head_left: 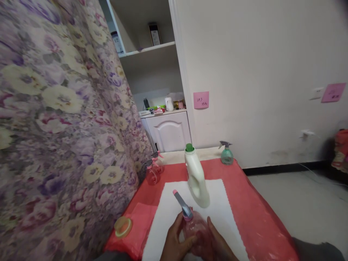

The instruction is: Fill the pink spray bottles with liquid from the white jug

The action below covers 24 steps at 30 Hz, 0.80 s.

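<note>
floral curtain close on the left of the grip, red table edge dropping to open floor on the right, white mat beneath, white jug just beyond, pink spray bottle clasped between left hand and right hand, probably both wrapped shut, orange lid left near the table edge

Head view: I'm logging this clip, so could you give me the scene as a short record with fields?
held item: pink spray bottle with grey-pink nozzle
left hand: left hand gripping the bottle's side
right hand: right hand on the bottle's other side
surface: white mat over red table cover
nearby: white jug, green cap, upright on the mat
far edge: teal spray bottle; two pink spray bottles
left edge: orange lid
</note>
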Motion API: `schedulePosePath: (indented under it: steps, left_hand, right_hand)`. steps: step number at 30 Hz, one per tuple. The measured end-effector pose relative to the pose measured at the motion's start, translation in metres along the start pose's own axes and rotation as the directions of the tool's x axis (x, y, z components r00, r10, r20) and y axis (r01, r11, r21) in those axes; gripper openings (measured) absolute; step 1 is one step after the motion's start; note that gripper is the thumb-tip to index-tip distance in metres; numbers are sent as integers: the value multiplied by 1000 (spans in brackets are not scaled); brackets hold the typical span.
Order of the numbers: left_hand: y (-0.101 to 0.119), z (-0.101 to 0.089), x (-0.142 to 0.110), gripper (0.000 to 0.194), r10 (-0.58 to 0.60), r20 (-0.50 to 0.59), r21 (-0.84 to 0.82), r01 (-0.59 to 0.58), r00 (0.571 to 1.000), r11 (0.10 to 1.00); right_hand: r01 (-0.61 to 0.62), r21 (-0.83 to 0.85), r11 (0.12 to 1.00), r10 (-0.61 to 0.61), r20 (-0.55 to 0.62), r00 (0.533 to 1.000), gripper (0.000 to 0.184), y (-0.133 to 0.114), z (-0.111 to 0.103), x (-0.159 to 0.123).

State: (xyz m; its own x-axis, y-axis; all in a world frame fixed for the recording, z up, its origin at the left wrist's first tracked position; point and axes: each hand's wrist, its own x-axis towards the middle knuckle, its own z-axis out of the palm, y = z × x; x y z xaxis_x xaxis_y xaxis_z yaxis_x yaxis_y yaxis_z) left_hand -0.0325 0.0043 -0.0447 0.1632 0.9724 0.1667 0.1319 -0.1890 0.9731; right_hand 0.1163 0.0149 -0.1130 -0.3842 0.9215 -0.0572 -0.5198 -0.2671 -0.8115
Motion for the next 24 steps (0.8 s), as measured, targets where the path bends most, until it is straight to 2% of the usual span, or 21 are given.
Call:
schedulePosePath:
  steps: [3,6,9,11,13,16,19,24]
  left_hand:
    - [2,1,3,60,-10,-90,23,12,996,1000]
    - [-3,5,8,57,4,-146,65,5,989,998]
    - [-19,12,13,56,31,-216,156,3,976,988]
    - [-34,16,16,57,36,-282,215,27,959,976]
    - [-47,19,17,58,40,-332,256,49,942,965]
    - [-56,19,17,58,48,-331,280,49,942,959]
    - [-50,18,17,55,65,-306,271,21,950,962]
    - [-23,21,21,46,77,-314,205,-12,946,979]
  right_hand:
    - [-140,134,981,145,-30,989,74,7,-6,4]
    - [-33,-24,999,28,-202,979,68,15,-18,11]
    - [20,-176,984,-75,-309,948,75,21,-32,17]
    - [63,-215,975,-129,-309,942,72,24,-39,18]
    - [125,-305,944,-215,-284,934,60,26,-42,16]
    - [192,-497,846,-359,-265,895,50,28,-40,13]
    - [165,-633,756,-422,-279,862,54,30,-38,12]
    - [193,-687,700,-456,-222,862,66,37,-45,12]
